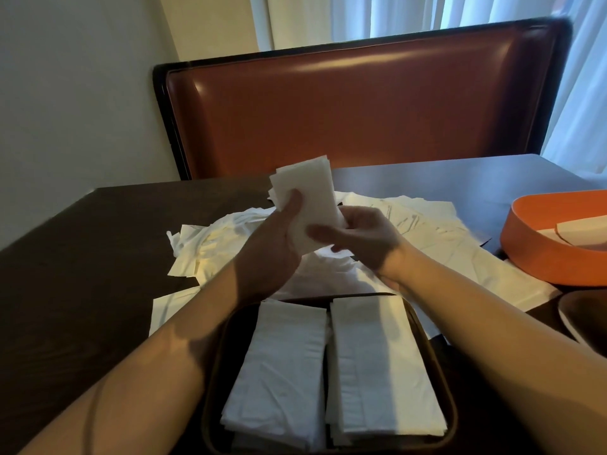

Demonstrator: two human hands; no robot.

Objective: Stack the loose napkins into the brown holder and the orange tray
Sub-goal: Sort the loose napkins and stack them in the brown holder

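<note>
Head view: a small bundle of folded white napkins [305, 205] is held above the table, its long axis running up and slightly away from the camera, top end tilted a little left. It looks like several thin plies squared together, edges nearly flush. The left hand [266, 247] grips its lower left side, thumb laid across the front face. The right hand [358, 238] holds the lower right edge, fingers curled toward the bundle; both hands meet at its base.

Below the wrists sits the brown holder [437, 372], a rounded-corner tray holding two neat side-by-side napkin stacks [328, 372] whose long axes run toward the camera. Behind it a heap of loose napkins [410, 231] sprawls over the dark table [82, 257]. The orange tray [551, 257] stands at the right, well apart from the hands, with some white paper inside.
</note>
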